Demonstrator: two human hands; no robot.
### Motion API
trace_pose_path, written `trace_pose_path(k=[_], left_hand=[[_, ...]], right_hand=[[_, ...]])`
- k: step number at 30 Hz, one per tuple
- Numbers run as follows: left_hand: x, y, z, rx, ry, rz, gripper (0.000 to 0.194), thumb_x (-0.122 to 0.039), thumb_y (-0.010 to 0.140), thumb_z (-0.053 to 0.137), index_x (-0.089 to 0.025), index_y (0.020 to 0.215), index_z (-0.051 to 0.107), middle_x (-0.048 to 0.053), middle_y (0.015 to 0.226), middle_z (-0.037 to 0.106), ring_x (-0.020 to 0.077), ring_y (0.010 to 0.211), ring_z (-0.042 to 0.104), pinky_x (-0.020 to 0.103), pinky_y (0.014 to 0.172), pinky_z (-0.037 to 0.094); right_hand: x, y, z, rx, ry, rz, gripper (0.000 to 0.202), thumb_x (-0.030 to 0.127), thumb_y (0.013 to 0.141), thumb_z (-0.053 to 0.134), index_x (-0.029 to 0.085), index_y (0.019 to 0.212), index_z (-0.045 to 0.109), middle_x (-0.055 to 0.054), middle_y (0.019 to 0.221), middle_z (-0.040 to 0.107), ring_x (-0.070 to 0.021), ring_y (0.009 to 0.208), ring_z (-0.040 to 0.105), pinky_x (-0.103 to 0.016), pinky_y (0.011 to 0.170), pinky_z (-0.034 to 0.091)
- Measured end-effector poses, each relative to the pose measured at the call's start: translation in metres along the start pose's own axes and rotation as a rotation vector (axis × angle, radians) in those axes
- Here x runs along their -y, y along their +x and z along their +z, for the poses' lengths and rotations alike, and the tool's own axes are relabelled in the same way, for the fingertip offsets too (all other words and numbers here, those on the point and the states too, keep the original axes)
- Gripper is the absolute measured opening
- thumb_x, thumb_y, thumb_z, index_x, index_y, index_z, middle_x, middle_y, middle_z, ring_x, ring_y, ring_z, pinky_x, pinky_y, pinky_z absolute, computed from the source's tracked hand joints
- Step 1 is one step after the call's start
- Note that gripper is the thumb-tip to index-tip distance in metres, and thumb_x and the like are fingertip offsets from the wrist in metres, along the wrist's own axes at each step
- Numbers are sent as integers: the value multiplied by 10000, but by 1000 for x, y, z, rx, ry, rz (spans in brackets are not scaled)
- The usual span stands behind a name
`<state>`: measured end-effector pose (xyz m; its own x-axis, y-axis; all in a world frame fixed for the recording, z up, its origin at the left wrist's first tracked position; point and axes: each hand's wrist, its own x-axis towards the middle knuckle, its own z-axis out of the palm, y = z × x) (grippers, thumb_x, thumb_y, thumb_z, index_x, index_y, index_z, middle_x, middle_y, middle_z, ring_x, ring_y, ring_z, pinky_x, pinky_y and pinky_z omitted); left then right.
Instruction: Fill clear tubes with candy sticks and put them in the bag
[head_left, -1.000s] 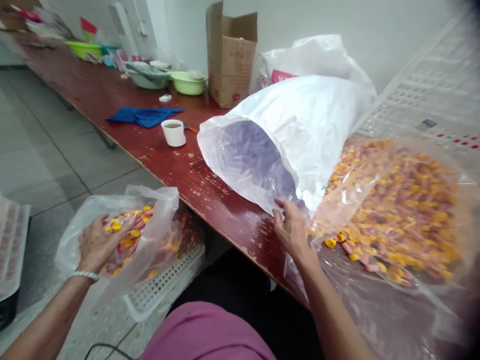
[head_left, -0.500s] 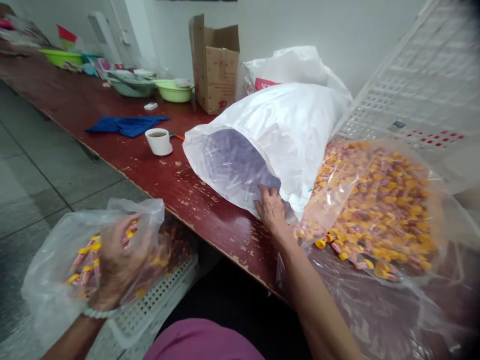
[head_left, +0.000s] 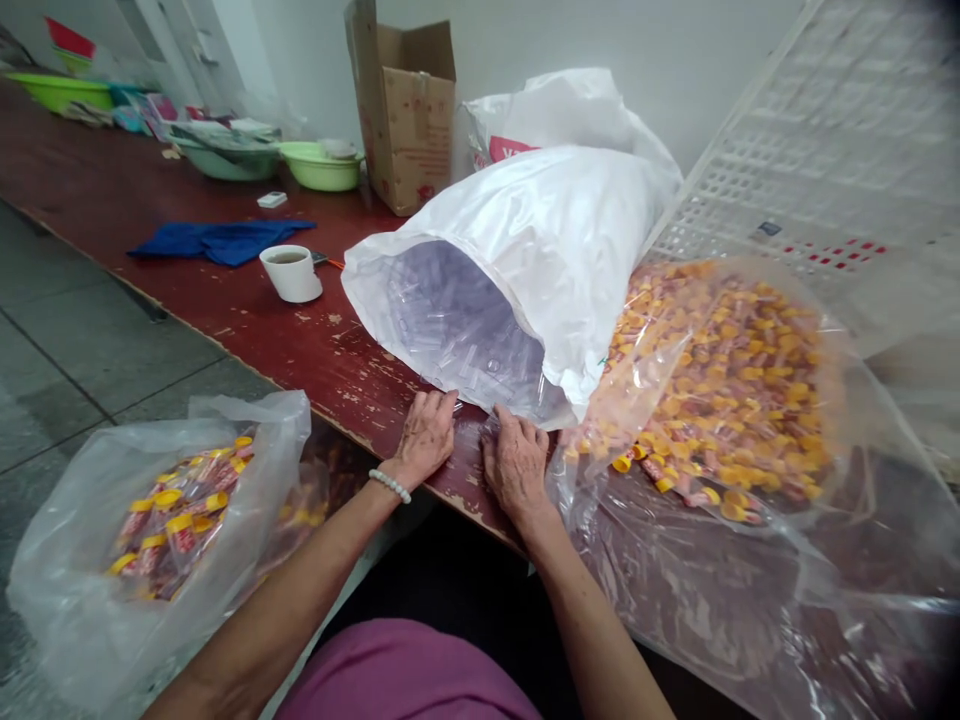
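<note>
A white sack (head_left: 555, 240) lies on its side, its mouth facing me, with many clear plastic tubes (head_left: 450, 320) inside. Just below that mouth, my left hand (head_left: 426, 435) is closed with a small shiny clear tube showing at its fingertips. Close on its right, my right hand (head_left: 516, 455) has its fingers curled at the sack's lower lip. A bit of clear plastic, seemingly a tube, shows by its thumb; the fingers partly hide it. Low at left, an open plastic bag (head_left: 67, 560) contains small yellow-capped tubes (head_left: 180, 530) with red-and-white print.
A large clear bag (head_left: 765, 600) full of yellow-capped tubes lies on the red table (head_left: 270, 345) at right, before a leaning white crate (head_left: 840, 150). Left of the sack stand a cup of dark liquid (head_left: 292, 275), a blue cloth (head_left: 225, 240), basins (head_left: 322, 168) and a cardboard box (head_left: 412, 130).
My left hand has left the bag of capped tubes and moved right to the table edge. My right hand has drawn back from the sack's mouth toward me. The view has shifted slightly right.
</note>
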<state>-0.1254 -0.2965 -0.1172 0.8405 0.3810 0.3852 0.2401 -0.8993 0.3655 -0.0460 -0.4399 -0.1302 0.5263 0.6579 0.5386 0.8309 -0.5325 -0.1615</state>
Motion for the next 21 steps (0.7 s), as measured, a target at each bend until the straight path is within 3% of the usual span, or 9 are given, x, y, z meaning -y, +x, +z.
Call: trace_pose_path(k=[4, 8, 11, 15, 17, 21], left_hand=[[2, -2, -10, 2, -240, -34, 451, -86, 792, 462, -105, 1241, 503, 126, 1010, 552, 244, 977, 503, 426, 912, 423], [-3, -8, -20, -45, -714, -148, 419, -154, 799, 521, -201, 1215, 534, 60, 1009, 536, 177, 931, 536, 343, 884, 446], [-9, -10, -20, -32, -1045, -273, 357, -215, 791, 572, -204, 1147, 567, 43, 989, 569, 153, 909, 556, 288, 842, 456], [-15, -9, -18, -74, -1312, -441, 348, -232, 751, 628, -202, 1087, 540, 20, 942, 577, 106, 782, 557, 240, 733, 472], [-16, -8, -19, -28, -1444, -505, 358, -231, 737, 639, -207, 1071, 512, 7, 906, 573, 87, 715, 547, 243, 705, 484], [-17, -7, -22, 51, -1539, -510, 439, -207, 719, 650, -222, 1122, 477, -13, 860, 568, 80, 695, 559, 254, 720, 489]], right_hand=[[-5, -1, 3, -66, 118, 29, 354, 216, 853, 512, 121, 1194, 510, -107, 1069, 645, -235, 968, 534, -375, 867, 356], [-9, 0, 2, -93, 203, 29, 269, 221, 860, 516, 156, 1115, 574, -80, 1014, 665, -225, 934, 547, -359, 841, 377], [-9, 0, -2, -79, 265, 4, 216, 233, 870, 518, 190, 1064, 602, -59, 1010, 672, -213, 954, 551, -357, 864, 378], [-7, 0, -5, -180, 302, 110, 298, 309, 874, 524, 161, 1129, 565, -91, 1028, 665, -221, 959, 560, -377, 872, 404], [-7, 1, -6, -216, 331, 164, 307, 326, 877, 514, 148, 1122, 560, -100, 1020, 668, -222, 946, 572, -380, 858, 424], [-8, 3, -9, -183, 377, 206, 302, 318, 876, 508, 151, 1123, 552, -105, 1020, 671, -216, 961, 582, -390, 867, 436]])
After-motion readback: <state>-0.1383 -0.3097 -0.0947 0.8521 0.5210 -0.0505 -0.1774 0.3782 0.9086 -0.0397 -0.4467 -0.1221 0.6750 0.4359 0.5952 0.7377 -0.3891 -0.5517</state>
